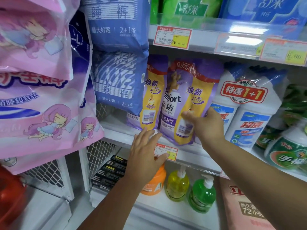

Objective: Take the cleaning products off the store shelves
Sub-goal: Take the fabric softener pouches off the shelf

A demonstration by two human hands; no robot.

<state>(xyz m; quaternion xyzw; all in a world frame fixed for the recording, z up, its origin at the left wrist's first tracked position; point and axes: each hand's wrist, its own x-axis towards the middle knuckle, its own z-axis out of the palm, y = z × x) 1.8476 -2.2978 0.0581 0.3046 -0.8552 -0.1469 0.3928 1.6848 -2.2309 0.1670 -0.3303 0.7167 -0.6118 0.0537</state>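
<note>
the left grip (146,146) hovers flat and released at the shelf (116,131) edge, likely to catch the base; the right grip (206,125) clasps the front softener pouch (181,100). the pouch leans out on that shelf, just beside white bottles (245,113).

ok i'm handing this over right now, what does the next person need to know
Right hand: grips the front purple pouch, which is tilted with its bottom at the middle shelf edge.
Left hand: open, fingers straight, at the shelf edge below the second purple pouch.
White bottles stand right of the pouches; pump bottles stand one shelf down.
Done: nothing visibly off yet.
Left: lift out this pouch, then the rest.
</note>
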